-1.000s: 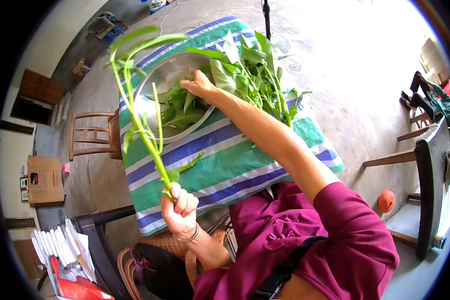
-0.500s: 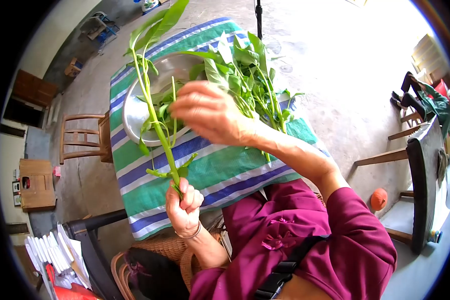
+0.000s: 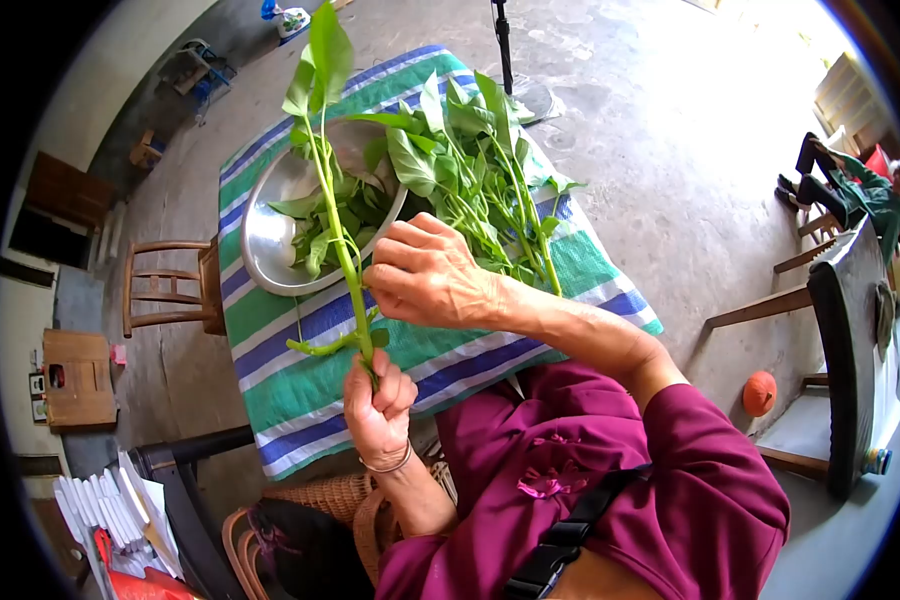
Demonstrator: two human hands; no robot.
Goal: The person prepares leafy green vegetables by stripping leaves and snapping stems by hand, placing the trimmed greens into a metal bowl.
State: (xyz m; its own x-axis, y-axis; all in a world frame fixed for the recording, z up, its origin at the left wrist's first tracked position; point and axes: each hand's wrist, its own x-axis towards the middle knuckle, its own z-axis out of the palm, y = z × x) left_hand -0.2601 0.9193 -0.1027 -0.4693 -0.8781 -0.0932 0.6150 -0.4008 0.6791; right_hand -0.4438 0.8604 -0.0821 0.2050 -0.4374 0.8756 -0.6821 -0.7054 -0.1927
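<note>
My left hand point(image 3: 378, 410) is closed around the lower end of a long green water spinach stem point(image 3: 342, 235), which stands nearly upright with leaves at its top. My right hand point(image 3: 432, 275) has its fingers curled and pinched against the middle of that stem; its fingertips are partly hidden. Behind the stem is a metal bowl point(image 3: 260, 240) with loose green leaves point(image 3: 355, 205) in it. A bunch of leafy water spinach point(image 3: 470, 165) lies on the table to the right of the bowl, beyond my right hand.
A striped cloth point(image 3: 300, 400) covers the table. At left stands a wooden chair point(image 3: 175, 285), and a wicker chair point(image 3: 320, 495) is close by my left arm. A dark stand pole point(image 3: 502, 50) rises behind the table. A person point(image 3: 870, 195) sits far right.
My right hand has come down from over the bowl to the middle of the stem, its fingers now pinched. My left hand and the stem have shifted slightly right.
</note>
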